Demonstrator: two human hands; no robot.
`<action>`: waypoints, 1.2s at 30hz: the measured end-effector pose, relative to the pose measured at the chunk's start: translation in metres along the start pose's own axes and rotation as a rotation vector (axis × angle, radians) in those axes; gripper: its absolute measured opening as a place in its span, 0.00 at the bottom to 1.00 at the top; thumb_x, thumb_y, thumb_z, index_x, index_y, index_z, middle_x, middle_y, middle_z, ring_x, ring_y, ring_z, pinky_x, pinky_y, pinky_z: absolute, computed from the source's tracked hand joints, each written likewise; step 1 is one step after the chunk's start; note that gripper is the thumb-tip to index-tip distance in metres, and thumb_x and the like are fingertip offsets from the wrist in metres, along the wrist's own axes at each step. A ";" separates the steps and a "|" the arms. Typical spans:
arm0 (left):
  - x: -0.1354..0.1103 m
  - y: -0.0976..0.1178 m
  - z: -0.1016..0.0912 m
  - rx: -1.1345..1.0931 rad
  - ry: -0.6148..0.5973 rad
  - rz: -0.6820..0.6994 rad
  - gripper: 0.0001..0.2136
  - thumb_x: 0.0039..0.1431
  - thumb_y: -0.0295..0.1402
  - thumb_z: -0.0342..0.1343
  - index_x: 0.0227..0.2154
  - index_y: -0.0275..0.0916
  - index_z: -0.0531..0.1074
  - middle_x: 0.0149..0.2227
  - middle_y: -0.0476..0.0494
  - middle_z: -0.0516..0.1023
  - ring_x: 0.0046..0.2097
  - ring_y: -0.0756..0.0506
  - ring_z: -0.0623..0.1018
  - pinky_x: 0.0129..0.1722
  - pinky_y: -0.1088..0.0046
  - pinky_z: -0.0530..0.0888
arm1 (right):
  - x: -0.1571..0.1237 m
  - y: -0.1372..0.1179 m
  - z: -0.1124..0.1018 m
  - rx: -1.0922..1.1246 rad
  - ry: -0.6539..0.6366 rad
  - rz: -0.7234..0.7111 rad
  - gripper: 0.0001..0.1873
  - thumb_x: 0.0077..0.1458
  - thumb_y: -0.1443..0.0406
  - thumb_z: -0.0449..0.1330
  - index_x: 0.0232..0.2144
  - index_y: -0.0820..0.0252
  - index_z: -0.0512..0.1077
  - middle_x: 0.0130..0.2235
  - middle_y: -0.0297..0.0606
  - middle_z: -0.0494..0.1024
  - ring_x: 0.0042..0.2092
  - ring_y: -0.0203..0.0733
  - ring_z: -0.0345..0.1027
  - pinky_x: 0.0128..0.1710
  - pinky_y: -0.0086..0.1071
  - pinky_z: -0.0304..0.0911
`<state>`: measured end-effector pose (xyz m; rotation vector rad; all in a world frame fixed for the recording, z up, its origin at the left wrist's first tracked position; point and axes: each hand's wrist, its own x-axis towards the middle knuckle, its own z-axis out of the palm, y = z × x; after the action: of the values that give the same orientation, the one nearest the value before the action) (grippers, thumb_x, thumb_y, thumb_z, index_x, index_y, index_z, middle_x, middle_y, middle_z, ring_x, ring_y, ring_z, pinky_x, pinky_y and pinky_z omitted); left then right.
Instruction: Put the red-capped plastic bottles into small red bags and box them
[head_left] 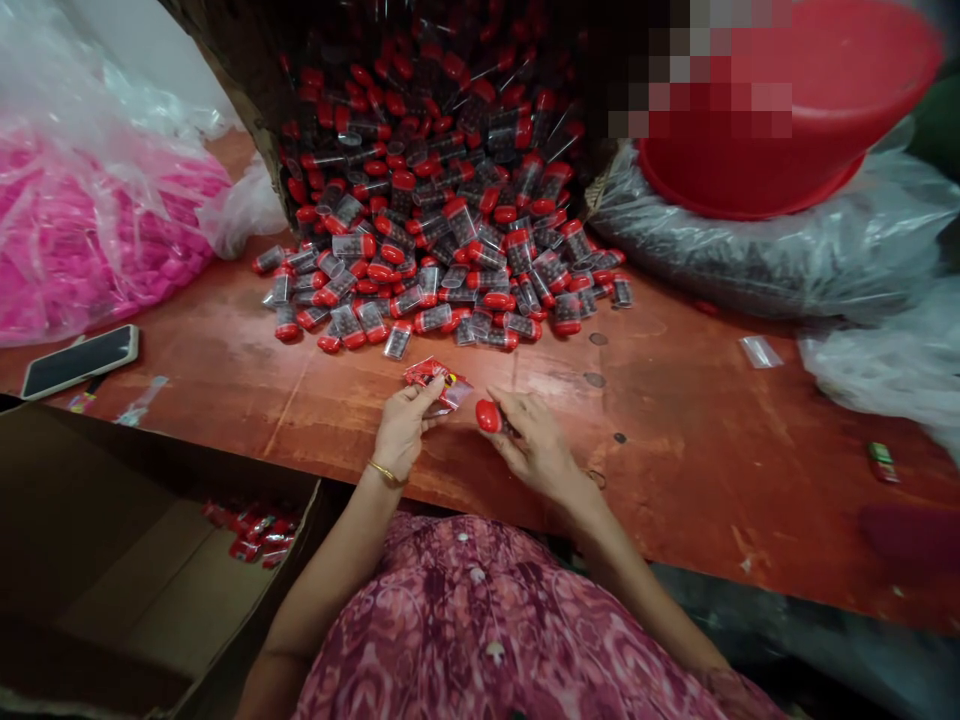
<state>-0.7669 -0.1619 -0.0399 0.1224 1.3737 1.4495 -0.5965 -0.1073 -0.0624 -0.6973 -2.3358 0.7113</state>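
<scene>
Between the thumb and fingers of my left hand [401, 432] is a small red printed plastic packet [454, 391], its clear end pointing right. My right hand [538, 445] grips a small clear container with a red cap [487, 415]; its dark contents are partly hidden by my fingers. The cap faces the packet, with a short gap between them. Beyond my hands, a large heap of similar red-capped containers [457, 250] spills across the red-brown table [675, 430].
A cardboard box [172, 560] at lower left holds several red packets [259, 530]. A phone [81, 360] lies near the left edge. Pink items fill a plastic bag [97, 220]. At right, a red tub [757, 150] rests on a plastic bag of dark items [772, 250].
</scene>
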 end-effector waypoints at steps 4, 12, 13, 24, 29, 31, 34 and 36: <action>-0.004 0.000 0.003 0.021 -0.014 0.007 0.20 0.29 0.43 0.70 0.23 0.34 0.75 0.24 0.46 0.79 0.25 0.52 0.75 0.26 0.78 0.71 | 0.000 0.001 0.001 -0.249 0.014 -0.110 0.29 0.56 0.68 0.50 0.60 0.63 0.53 0.40 0.47 0.72 0.40 0.48 0.64 0.39 0.41 0.63; -0.005 0.000 0.001 0.106 -0.042 0.020 0.20 0.29 0.43 0.70 0.24 0.33 0.76 0.24 0.46 0.78 0.25 0.52 0.75 0.27 0.77 0.71 | 0.002 0.002 0.004 -0.443 -0.097 -0.075 0.37 0.51 0.72 0.49 0.63 0.67 0.46 0.38 0.47 0.70 0.39 0.50 0.59 0.37 0.42 0.62; -0.005 0.000 0.001 0.110 -0.043 0.017 0.20 0.29 0.44 0.70 0.24 0.33 0.76 0.24 0.45 0.78 0.25 0.52 0.75 0.27 0.77 0.71 | 0.002 0.001 0.004 -0.459 -0.113 -0.066 0.37 0.51 0.72 0.49 0.63 0.67 0.47 0.38 0.47 0.70 0.39 0.51 0.59 0.37 0.41 0.62; -0.004 -0.023 0.013 0.043 -0.034 0.152 0.20 0.29 0.38 0.70 0.28 0.33 0.76 0.29 0.46 0.80 0.30 0.52 0.75 0.36 0.75 0.72 | 0.014 -0.013 0.017 -0.516 -0.091 0.069 0.30 0.56 0.70 0.47 0.61 0.68 0.53 0.39 0.51 0.70 0.38 0.52 0.60 0.33 0.41 0.62; -0.006 -0.018 0.012 -0.061 -0.012 0.153 0.19 0.30 0.36 0.70 0.28 0.33 0.76 0.31 0.45 0.80 0.32 0.49 0.77 0.38 0.73 0.72 | 0.016 -0.017 0.021 -0.181 0.050 0.134 0.30 0.55 0.64 0.54 0.59 0.67 0.55 0.46 0.52 0.69 0.45 0.52 0.62 0.43 0.45 0.63; -0.006 -0.014 0.011 -0.130 -0.009 0.133 0.19 0.28 0.35 0.71 0.27 0.33 0.76 0.30 0.45 0.79 0.32 0.49 0.77 0.36 0.73 0.72 | 0.013 -0.016 0.023 0.104 0.089 0.243 0.28 0.53 0.59 0.56 0.55 0.64 0.60 0.42 0.47 0.72 0.40 0.47 0.65 0.39 0.41 0.65; -0.007 -0.014 0.010 -0.160 -0.039 0.097 0.19 0.26 0.35 0.72 0.26 0.33 0.75 0.28 0.46 0.79 0.30 0.50 0.76 0.35 0.74 0.72 | 0.009 -0.013 0.024 0.577 0.048 0.479 0.18 0.54 0.53 0.54 0.41 0.59 0.67 0.26 0.33 0.70 0.25 0.36 0.61 0.24 0.30 0.61; -0.006 -0.018 0.010 -0.162 -0.069 0.088 0.19 0.27 0.36 0.71 0.26 0.32 0.75 0.27 0.47 0.78 0.29 0.51 0.76 0.35 0.75 0.72 | 0.008 -0.013 0.024 0.812 0.009 0.579 0.17 0.52 0.50 0.55 0.33 0.58 0.66 0.20 0.28 0.65 0.20 0.32 0.56 0.19 0.27 0.55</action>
<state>-0.7466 -0.1640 -0.0465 0.1292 1.2027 1.6093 -0.6218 -0.1188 -0.0675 -0.9594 -1.5813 1.7539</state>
